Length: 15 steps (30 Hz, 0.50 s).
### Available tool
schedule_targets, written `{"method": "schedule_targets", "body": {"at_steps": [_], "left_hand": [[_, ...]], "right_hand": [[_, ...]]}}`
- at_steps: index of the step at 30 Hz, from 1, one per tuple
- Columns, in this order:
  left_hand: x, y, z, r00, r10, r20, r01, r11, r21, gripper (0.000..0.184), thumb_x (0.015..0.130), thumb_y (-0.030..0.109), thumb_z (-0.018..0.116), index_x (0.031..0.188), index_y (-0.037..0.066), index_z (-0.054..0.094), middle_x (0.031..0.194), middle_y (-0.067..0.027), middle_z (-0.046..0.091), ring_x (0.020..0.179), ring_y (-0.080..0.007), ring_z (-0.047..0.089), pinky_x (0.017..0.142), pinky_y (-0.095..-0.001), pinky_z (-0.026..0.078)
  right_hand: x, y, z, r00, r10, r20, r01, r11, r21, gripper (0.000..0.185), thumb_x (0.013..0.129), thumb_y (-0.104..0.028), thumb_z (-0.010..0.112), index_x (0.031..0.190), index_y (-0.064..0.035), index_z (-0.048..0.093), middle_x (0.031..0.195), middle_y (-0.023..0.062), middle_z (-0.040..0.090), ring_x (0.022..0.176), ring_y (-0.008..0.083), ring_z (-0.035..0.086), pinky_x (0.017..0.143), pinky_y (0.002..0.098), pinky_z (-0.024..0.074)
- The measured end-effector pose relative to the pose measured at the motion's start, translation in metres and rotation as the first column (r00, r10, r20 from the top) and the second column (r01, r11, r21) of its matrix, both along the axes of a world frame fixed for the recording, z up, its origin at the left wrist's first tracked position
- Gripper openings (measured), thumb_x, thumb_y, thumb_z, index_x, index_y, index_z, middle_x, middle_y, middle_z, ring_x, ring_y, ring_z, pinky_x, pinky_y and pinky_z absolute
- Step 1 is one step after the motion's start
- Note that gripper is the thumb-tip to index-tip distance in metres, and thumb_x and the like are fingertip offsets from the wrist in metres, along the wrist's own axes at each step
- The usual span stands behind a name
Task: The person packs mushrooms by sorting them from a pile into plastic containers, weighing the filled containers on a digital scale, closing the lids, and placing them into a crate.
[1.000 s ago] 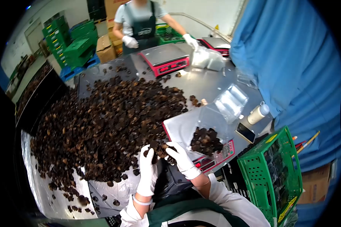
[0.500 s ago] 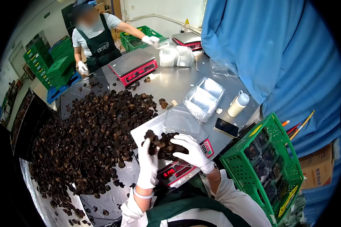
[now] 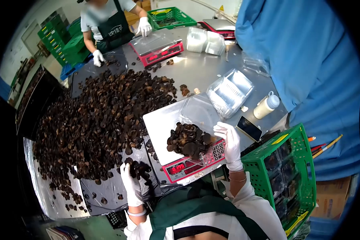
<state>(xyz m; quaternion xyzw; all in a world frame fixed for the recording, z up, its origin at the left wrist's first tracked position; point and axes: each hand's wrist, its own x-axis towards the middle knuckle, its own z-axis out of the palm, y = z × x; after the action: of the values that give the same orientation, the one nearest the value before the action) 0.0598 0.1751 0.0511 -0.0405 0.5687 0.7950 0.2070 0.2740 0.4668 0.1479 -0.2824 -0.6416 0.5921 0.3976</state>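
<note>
Gloved in white, my left hand (image 3: 132, 186) holds a small clump of dark fungus pieces (image 3: 140, 170) near the table's front edge, left of the nearest scale. My right hand (image 3: 229, 144) is at the right side of that scale (image 3: 162, 124), its fingers apart and nothing seen in them, beside the clear container (image 3: 200, 110). A heap of dark fungus (image 3: 190, 140) lies in the container on the scale, whose red display is lit. To the left spreads a large pile of the same dark pieces (image 3: 96, 120).
Across the table a co-worker (image 3: 112, 30) stands by a second scale (image 3: 156, 44). Empty clear containers (image 3: 230, 92), a bottle (image 3: 267, 105) and a phone (image 3: 249, 128) lie to the right. A green crate (image 3: 280, 176) with filled packs stands at the right edge.
My left hand has moved left from the scale with fungus pieces in it. My right hand has drawn away right from the heap. The co-worker's hand has moved from the clear containers to the second scale.
</note>
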Motion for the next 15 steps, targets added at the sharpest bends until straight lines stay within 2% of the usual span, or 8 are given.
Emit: {"method": "schedule_targets", "body": {"at_steps": [1, 6, 8, 10, 12, 13, 14, 15], "left_hand": [[0.000, -0.006, 0.002, 0.996, -0.082, -0.027, 0.080, 0.994, -0.080, 0.012, 0.090, 0.021, 0.060, 0.100, 0.015, 0.060, 0.100, 0.0044, 0.062, 0.091, -0.0086, 0.054, 0.081, -0.0295, 0.041], [-0.004, -0.014, 0.024, 0.985, -0.024, -0.172, -0.015, 0.975, -0.220, 0.018, 0.088, 0.026, 0.062, 0.101, 0.015, 0.057, 0.105, 0.0049, 0.058, 0.100, -0.0091, 0.047, 0.090, -0.0342, 0.033], [-0.010, -0.029, 0.030, 0.969, 0.145, -0.198, -0.188, 0.957, -0.221, 0.024, 0.089, 0.017, 0.058, 0.110, 0.005, 0.062, 0.101, -0.0023, 0.062, 0.094, -0.0112, 0.053, 0.088, -0.0246, 0.038], [-0.015, -0.065, 0.040, 0.946, 0.215, -0.244, -0.291, 0.895, -0.338, 0.029, 0.090, 0.022, 0.057, 0.113, 0.005, 0.058, 0.107, -0.0025, 0.059, 0.095, -0.0116, 0.050, 0.088, -0.0287, 0.037], [-0.015, -0.120, 0.030, 0.873, 0.338, -0.351, -0.464, 0.797, -0.387, 0.034, 0.093, 0.025, 0.055, 0.119, 0.002, 0.053, 0.108, -0.0037, 0.057, 0.097, -0.0142, 0.050, 0.087, -0.0283, 0.038], [-0.018, -0.164, 0.012, 0.860, 0.400, -0.317, -0.511, 0.685, -0.520, 0.036, 0.094, 0.025, 0.054, 0.118, -0.001, 0.052, 0.109, -0.0057, 0.058, 0.096, -0.0157, 0.052, 0.088, -0.0305, 0.040], [-0.020, -0.215, -0.023, 0.816, 0.277, -0.507, -0.549, 0.645, -0.531, 0.033, 0.093, 0.020, 0.054, 0.117, -0.004, 0.052, 0.109, -0.0074, 0.058, 0.097, -0.0166, 0.053, 0.090, -0.0316, 0.042], [-0.014, -0.252, -0.044, 0.803, 0.368, -0.470, -0.596, 0.465, -0.654, 0.029, 0.091, 0.009, 0.053, 0.117, -0.005, 0.053, 0.112, -0.0105, 0.058, 0.099, -0.0187, 0.054, 0.093, -0.0328, 0.042]], "right_hand": [[0.000, 0.002, 0.003, 0.999, -0.041, -0.005, 0.041, 0.999, 0.000, 0.043, 0.103, -0.029, 0.032, 0.115, 0.0066, 0.054, 0.102, 0.0151, 0.063, 0.096, 0.0206, 0.062, 0.086, 0.0322, 0.0502], [0.009, 0.016, 0.006, 0.991, -0.128, 0.027, 0.125, 0.989, 0.079, 0.043, 0.103, -0.032, 0.037, 0.113, 0.0046, 0.057, 0.097, 0.0113, 0.064, 0.091, 0.0166, 0.062, 0.081, 0.0290, 0.0493], [0.014, 0.019, 0.005, 0.990, -0.143, 0.021, 0.141, 0.987, 0.075, 0.039, 0.102, -0.030, 0.041, 0.114, 0.0029, 0.058, 0.097, 0.0102, 0.064, 0.091, 0.0153, 0.062, 0.081, 0.0281, 0.0489], [0.019, 0.021, 0.002, 0.973, -0.220, 0.072, 0.210, 0.969, 0.126, 0.035, 0.101, -0.027, 0.043, 0.113, 0.0018, 0.059, 0.098, 0.0095, 0.064, 0.091, 0.0149, 0.062, 0.081, 0.0278, 0.0489], [0.022, 0.023, -0.003, 0.974, -0.205, 0.092, 0.195, 0.975, 0.107, 0.032, 0.100, -0.023, 0.046, 0.117, 0.0010, 0.057, 0.107, 0.0107, 0.063, 0.097, 0.0161, 0.060, 0.083, 0.0284, 0.0483], [0.021, 0.022, -0.004, 0.977, -0.194, 0.090, 0.193, 0.981, 0.018, 0.033, 0.100, -0.023, 0.046, 0.121, 0.0007, 0.054, 0.112, 0.0115, 0.060, 0.101, 0.0174, 0.059, 0.085, 0.0292, 0.0478], [0.020, 0.022, -0.006, 0.979, -0.182, 0.087, 0.189, 0.979, -0.071, 0.036, 0.099, -0.023, 0.046, 0.126, 0.0004, 0.051, 0.118, 0.0122, 0.058, 0.106, 0.0186, 0.057, 0.087, 0.0301, 0.0472], [0.022, 0.026, -0.013, 0.994, -0.097, 0.044, 0.104, 0.975, -0.197, 0.044, 0.099, -0.026, 0.045, 0.136, -0.0021, 0.041, 0.129, 0.0131, 0.052, 0.115, 0.0207, 0.053, 0.093, 0.0325, 0.0451]]}}
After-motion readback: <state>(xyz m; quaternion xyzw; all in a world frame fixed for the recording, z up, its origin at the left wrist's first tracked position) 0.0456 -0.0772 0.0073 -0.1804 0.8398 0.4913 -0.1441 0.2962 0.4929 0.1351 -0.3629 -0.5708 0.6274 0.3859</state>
